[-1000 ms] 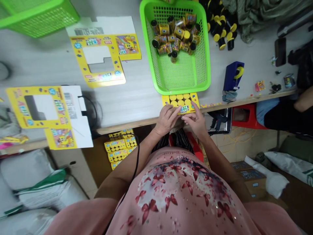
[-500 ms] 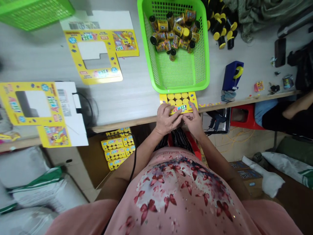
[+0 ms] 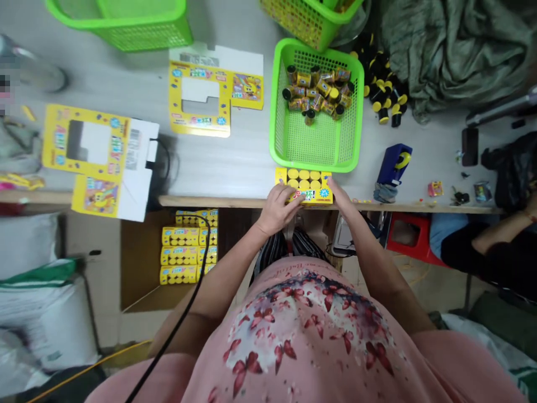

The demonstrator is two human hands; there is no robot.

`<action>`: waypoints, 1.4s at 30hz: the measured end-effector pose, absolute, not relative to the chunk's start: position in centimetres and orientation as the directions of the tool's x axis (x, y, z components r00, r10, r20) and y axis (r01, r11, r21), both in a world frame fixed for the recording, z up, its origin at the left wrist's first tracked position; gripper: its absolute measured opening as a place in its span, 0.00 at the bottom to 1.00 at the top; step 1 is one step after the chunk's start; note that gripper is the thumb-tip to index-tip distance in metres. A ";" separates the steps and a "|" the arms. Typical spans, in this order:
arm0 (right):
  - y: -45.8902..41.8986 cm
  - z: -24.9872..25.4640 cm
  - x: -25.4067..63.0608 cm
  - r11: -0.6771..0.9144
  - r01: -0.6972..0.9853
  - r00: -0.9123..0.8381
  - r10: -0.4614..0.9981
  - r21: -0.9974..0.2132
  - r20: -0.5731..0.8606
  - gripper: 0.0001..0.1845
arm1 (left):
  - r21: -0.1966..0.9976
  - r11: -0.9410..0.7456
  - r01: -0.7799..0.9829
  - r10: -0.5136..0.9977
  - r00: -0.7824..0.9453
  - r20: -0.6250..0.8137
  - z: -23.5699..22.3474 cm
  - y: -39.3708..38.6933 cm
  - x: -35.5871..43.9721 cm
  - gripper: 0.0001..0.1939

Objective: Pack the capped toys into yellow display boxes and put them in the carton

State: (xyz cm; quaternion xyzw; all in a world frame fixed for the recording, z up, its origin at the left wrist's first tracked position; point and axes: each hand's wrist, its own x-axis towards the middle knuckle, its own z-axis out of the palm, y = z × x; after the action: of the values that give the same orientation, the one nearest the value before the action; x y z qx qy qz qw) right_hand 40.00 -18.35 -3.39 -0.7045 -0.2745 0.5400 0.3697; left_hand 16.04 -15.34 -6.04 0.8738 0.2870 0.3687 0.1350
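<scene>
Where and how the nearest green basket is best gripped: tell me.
Come from above and take the green basket by its rim on both long sides, slightly past middle toward the small jars, whose weight probably sits there. Those sides look free; another basket crowds the far end.

Two flat cartons (image 3: pixel 247 90) lie left of the central basket (image 3: pixel 314 145), one filled box (image 3: pixel 310 193) before it, one tape dispenser (image 3: pixel 391 162) right.
</scene>
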 end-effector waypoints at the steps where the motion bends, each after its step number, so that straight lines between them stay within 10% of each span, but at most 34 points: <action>1: -17.9 -3.3 39.9 -0.582 -0.052 0.197 0.791 -0.812 -0.580 0.36 | 0.479 -0.779 0.404 0.624 0.574 0.530 -5.8 -16.0 15.7 0.12; 13: -23.9 -0.4 38.2 -0.656 -0.017 0.063 0.752 -0.755 -0.656 0.56 | 0.690 -0.498 0.525 0.867 0.324 0.378 0.0 -25.6 8.7 0.21; 20: -25.2 -1.9 31.4 -0.394 0.409 -0.198 0.842 -0.823 -0.501 0.59 | 0.904 0.063 0.422 0.813 0.505 -0.292 -1.8 -24.0 -0.1 0.51; 26: -22.4 -6.3 18.8 -0.372 0.466 -0.469 0.666 -0.803 -0.580 0.59 | 0.837 0.434 0.334 0.769 0.346 -0.537 -5.6 -26.5 -8.9 0.56; 30: -20.9 -9.5 11.1 -0.462 0.502 -0.540 0.494 -0.731 -0.682 0.52 | 0.556 0.801 -0.220 0.589 0.127 -0.798 -7.1 -32.1 -14.2 0.43; 33: -20.5 -11.1 7.8 -0.457 0.526 -0.518 0.497 -0.717 -0.696 0.45 | 0.319 0.741 -0.592 0.360 -0.051 -0.932 -8.6 -35.0 -16.6 0.37; 42: -23.0 -12.6 9.0 -0.671 0.562 -0.368 0.320 -0.484 -0.873 0.42 | 0.452 0.389 -0.803 0.148 -0.430 -0.891 -21.2 -24.6 -19.3 0.51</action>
State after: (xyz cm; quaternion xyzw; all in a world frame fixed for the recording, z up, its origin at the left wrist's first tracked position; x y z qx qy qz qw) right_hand 8.97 -22.99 -12.64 -0.5558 -0.3970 0.7256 -0.0833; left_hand -19.25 -24.58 -21.22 -0.2399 0.6832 0.4982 0.4770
